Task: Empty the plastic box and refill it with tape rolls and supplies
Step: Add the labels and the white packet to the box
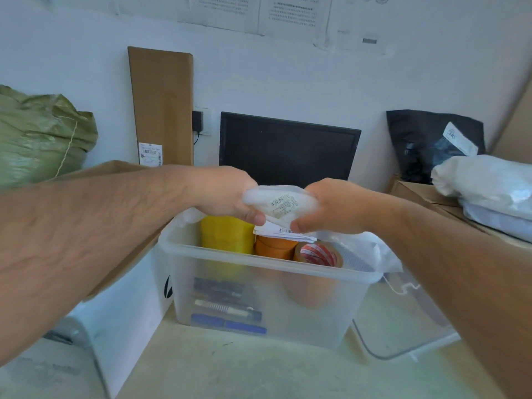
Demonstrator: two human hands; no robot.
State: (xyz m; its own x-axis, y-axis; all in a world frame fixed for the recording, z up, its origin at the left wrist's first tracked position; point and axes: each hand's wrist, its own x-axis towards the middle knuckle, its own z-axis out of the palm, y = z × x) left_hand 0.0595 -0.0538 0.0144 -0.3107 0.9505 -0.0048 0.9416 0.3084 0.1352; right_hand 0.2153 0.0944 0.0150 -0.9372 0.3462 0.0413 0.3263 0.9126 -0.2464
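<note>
A clear plastic box stands on the table in the middle of the head view. Inside it are a yellow tape roll, an orange tape roll, a brown tape roll with a red and white core, and pens and markers along the bottom. My left hand and my right hand both grip a white plastic packet with a barcode label, held just above the box's far rim. A white paper slip lies under the packet on the orange roll.
The box's clear lid lies to its right. A white carton stands at left, a dark monitor behind, and a cardboard sheet leans on the wall. A green sack sits far left; bags and cartons at right.
</note>
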